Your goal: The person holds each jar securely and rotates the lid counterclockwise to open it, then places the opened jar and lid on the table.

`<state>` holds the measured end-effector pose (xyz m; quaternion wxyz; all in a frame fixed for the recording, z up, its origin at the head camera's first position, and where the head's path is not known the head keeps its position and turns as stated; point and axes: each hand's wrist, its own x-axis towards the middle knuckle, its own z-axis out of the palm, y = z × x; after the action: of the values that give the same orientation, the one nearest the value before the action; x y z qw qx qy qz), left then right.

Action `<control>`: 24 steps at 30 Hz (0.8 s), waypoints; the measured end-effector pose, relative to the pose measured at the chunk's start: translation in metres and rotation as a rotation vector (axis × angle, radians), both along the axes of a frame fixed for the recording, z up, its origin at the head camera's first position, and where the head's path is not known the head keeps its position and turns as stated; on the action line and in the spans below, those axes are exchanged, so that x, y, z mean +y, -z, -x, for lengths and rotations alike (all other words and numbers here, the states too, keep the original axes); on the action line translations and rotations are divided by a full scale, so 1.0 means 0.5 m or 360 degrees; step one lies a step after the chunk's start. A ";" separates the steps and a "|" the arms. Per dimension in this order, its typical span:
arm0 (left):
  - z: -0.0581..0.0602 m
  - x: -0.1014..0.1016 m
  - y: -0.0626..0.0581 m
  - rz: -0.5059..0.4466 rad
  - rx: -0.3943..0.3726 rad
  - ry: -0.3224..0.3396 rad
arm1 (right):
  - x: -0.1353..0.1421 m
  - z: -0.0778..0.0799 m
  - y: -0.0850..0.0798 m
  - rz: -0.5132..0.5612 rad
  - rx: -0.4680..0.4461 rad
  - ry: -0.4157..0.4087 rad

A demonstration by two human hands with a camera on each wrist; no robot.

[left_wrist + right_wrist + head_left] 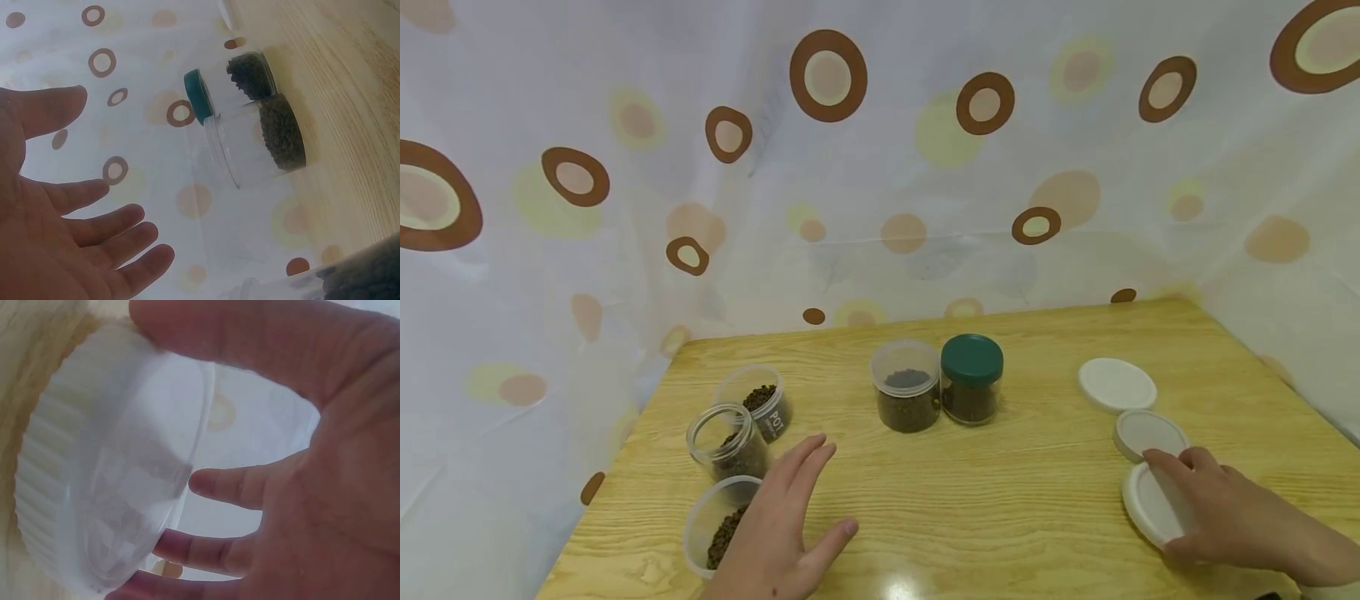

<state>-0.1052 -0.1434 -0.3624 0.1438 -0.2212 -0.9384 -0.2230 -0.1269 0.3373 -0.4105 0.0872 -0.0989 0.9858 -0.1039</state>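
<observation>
At the right of the table, my right hand (1221,508) holds a white ribbed lid (56,462) by its rim. The thumb is on one side, the fingertips on the other. Just behind it lies a smaller white lid (1150,436), and farther back a flat white lid (1117,384). My left hand (778,533) is held with fingers straight and thumb spread, nothing in it. It partly covers a clear jar (700,521) of dark pellets at the front left. Behind that stand another open jar (730,446) and an open tub labelled POT (772,417).
At the table's middle back stand an open clear jar (907,404) with dark pellets and, right against it, a jar with a green lid (972,362). A patterned curtain (880,167) surrounds the back and sides of the wooden table (985,517).
</observation>
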 end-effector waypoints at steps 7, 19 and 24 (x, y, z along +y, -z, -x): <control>0.004 0.000 0.002 -0.0028 -0.0105 0.0005 | 0.003 0.002 0.007 -0.0011 -0.0085 0.0050; 0.007 0.004 0.009 -0.0049 -0.0181 -0.0021 | -0.004 0.007 0.000 0.0012 0.0106 0.0002; 0.007 0.007 0.017 -0.0063 -0.0152 -0.0016 | -0.049 0.007 -0.022 0.0201 0.0437 -0.0165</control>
<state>-0.1089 -0.1399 -0.3707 0.1044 -0.2027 -0.9407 -0.2513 -0.1304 0.3126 -0.3993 -0.0495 -0.1683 0.9735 -0.1466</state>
